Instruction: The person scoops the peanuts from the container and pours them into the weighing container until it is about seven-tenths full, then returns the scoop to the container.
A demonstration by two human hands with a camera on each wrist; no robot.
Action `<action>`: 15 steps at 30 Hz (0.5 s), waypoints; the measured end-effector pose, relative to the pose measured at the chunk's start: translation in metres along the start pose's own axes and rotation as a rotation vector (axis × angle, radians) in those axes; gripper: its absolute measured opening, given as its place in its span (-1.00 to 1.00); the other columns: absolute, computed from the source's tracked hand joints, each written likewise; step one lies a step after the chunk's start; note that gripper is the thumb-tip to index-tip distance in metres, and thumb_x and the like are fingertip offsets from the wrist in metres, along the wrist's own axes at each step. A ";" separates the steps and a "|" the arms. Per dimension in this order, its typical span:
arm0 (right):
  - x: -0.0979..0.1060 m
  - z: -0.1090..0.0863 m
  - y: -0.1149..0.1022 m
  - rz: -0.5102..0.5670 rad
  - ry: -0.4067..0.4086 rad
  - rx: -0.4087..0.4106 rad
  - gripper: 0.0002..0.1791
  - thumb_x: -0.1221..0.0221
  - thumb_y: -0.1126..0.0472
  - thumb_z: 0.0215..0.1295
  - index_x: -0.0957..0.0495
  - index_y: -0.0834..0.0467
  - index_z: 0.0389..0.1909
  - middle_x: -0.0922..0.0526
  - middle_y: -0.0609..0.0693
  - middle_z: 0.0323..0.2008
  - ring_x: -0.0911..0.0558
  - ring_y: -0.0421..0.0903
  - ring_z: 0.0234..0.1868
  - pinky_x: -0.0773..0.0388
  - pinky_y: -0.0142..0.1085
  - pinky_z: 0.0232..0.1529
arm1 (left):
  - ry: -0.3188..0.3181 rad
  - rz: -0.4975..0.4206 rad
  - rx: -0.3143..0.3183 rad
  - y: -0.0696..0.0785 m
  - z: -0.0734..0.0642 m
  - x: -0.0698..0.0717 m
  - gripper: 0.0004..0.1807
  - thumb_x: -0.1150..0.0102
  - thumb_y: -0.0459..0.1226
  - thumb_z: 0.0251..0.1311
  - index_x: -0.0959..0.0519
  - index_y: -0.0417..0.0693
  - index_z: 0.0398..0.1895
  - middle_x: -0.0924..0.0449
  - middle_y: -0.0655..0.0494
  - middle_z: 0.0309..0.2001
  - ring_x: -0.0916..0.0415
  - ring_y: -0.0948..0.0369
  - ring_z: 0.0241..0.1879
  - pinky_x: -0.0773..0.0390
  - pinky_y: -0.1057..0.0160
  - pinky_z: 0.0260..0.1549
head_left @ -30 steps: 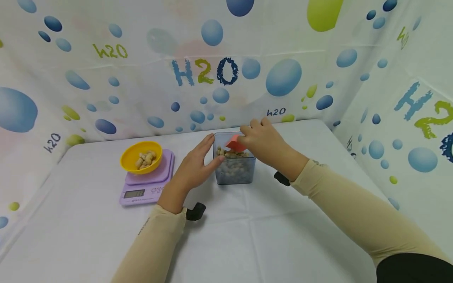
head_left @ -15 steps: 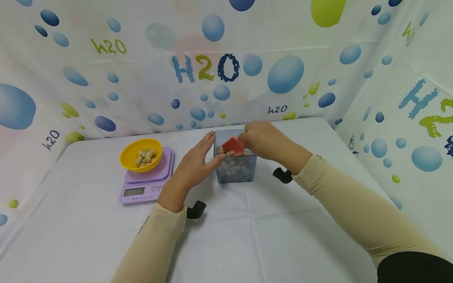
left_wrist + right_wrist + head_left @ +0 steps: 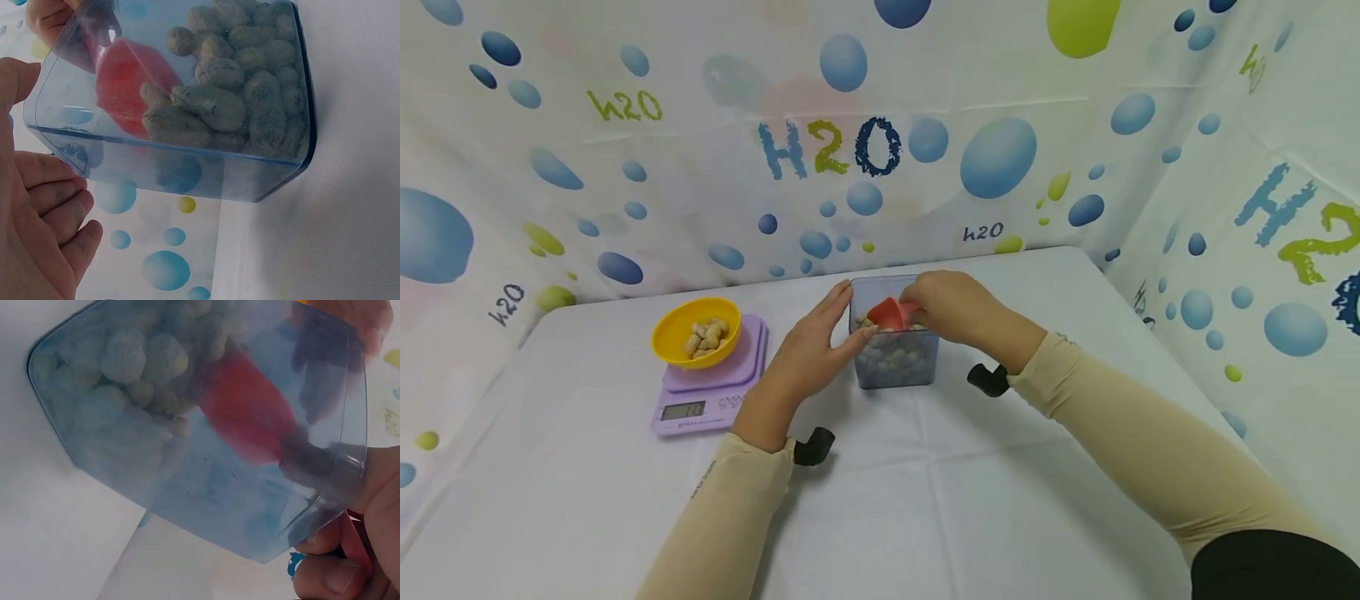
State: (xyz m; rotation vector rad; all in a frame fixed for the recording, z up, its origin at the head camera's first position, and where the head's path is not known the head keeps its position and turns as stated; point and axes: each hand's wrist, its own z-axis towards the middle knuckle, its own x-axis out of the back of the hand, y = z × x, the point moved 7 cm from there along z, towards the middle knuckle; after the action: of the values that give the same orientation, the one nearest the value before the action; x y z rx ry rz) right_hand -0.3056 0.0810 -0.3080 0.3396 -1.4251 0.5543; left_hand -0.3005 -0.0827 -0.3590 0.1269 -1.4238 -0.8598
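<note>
While the fingers of the right hand (image 3: 958,308) grip the red scoop (image 3: 890,314) by its handle, its head lies just left of them, among the peanuts (image 3: 265,112) inside the clear container (image 3: 895,375); the left hand (image 3: 811,354) has its fingers loosely extended along the container's side, bracing rather than clasping; a hard push with the scoop could therefore slide or tip the container; an overfull scoop, or one knocking the rim, might shed peanuts onto the desk (image 3: 880,508) below the fingers; the scoop's front edge is hidden by peanuts, and the tinted wall blurs the right fingertips; left of the left fingers, the digits on the purple scale (image 3: 741,367) beneath the yellow bowl (image 3: 672,337) are hard to read.
</note>
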 end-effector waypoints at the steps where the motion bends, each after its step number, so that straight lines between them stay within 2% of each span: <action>1: 0.000 0.000 0.001 0.012 -0.011 -0.009 -0.82 -0.31 0.18 0.27 -0.72 0.11 -0.13 -0.73 -0.02 -0.23 -0.60 -0.07 -0.25 -0.59 -0.20 -0.17 | -0.003 -0.003 0.001 -0.001 0.000 -0.001 -0.13 0.10 0.27 0.34 0.01 0.12 0.58 0.12 0.24 0.59 0.06 0.11 0.55 -0.10 -0.07 0.46; 5: 0.000 -0.001 0.006 0.060 -0.043 -0.047 -0.72 -0.35 0.11 0.23 -0.71 0.11 -0.06 -0.73 -0.03 -0.20 -0.58 -0.07 -0.24 -0.60 -0.21 -0.13 | -0.001 -0.013 0.009 -0.002 0.000 -0.003 -0.14 0.06 0.24 0.34 0.00 0.12 0.58 0.10 0.25 0.58 0.06 0.10 0.55 -0.10 -0.10 0.46; 9: 0.000 0.000 0.009 0.118 -0.046 -0.069 -0.69 -0.31 0.09 0.28 -0.70 0.10 0.00 -0.73 -0.03 -0.17 -0.58 -0.06 -0.22 -0.60 -0.21 -0.12 | 0.012 -0.004 -0.002 -0.001 0.000 -0.002 -0.15 0.06 0.23 0.35 -0.01 0.11 0.58 0.09 0.24 0.58 0.05 0.10 0.55 -0.10 -0.10 0.46; 15: -0.002 0.003 0.008 0.094 -0.036 -0.057 -0.69 -0.22 0.07 0.36 -0.68 0.09 0.04 -0.71 0.01 -0.08 -0.61 -0.04 -0.13 -0.60 -0.16 -0.05 | 0.021 0.003 -0.018 -0.001 0.000 0.000 -0.17 0.08 0.23 0.36 -0.01 0.11 0.58 0.09 0.23 0.58 0.04 0.12 0.55 -0.09 -0.06 0.47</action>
State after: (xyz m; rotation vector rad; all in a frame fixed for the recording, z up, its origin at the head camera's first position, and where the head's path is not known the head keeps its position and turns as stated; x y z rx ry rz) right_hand -0.3124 0.0856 -0.3105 0.2387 -1.4943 0.5853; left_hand -0.3006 -0.0835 -0.3595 0.1198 -1.3963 -0.8666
